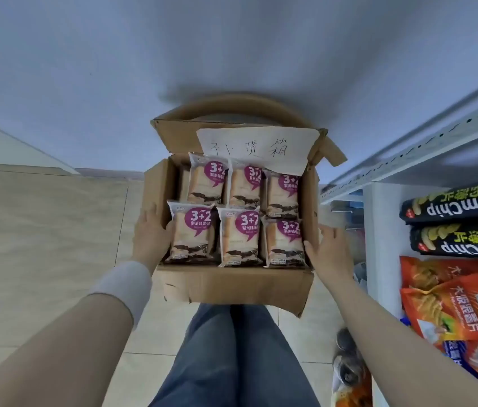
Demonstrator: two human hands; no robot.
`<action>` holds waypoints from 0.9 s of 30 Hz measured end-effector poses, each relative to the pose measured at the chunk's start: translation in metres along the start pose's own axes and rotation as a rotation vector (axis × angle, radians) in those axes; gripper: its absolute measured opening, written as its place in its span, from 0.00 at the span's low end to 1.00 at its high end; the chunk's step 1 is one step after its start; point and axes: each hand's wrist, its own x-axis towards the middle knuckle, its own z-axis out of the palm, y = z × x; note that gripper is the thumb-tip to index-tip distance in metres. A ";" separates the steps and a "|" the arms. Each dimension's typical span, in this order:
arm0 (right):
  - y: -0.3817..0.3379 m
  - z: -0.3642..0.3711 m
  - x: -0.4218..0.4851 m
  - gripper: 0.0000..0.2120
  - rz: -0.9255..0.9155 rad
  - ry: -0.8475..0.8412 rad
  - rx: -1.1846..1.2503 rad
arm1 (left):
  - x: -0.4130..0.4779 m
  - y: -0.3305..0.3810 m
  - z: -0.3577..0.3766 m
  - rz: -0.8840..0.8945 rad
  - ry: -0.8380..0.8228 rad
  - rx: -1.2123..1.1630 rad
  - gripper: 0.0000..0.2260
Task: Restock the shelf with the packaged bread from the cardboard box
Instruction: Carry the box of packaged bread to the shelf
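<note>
The cardboard box [232, 286] sits open just beyond the person's knees [232, 348], its far flap up with a handwritten paper sheet [255, 148] on it. Six bread packs [239, 236] fill it in two rows of three, tight to the walls. The left hand [151, 230] lies flat on the box's left wall and the right hand [330, 251] on its right wall, fingers straight, gripping nothing. Left of the box the tiled floor [41, 230] is wide open. On the right the white shelf [384, 230] stands near, with black chip boxes [455, 207] and orange snack bags [449, 304] on it.
</note>
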 end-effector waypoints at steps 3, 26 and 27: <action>0.003 0.010 0.036 0.29 0.145 -0.036 0.126 | 0.026 0.001 0.005 -0.117 0.004 -0.138 0.29; 0.023 0.046 0.064 0.15 0.238 -0.127 0.217 | 0.056 -0.023 0.014 -0.120 -0.043 0.062 0.13; 0.025 0.045 0.053 0.15 0.252 -0.122 0.231 | 0.050 -0.023 0.010 -0.104 -0.046 0.070 0.13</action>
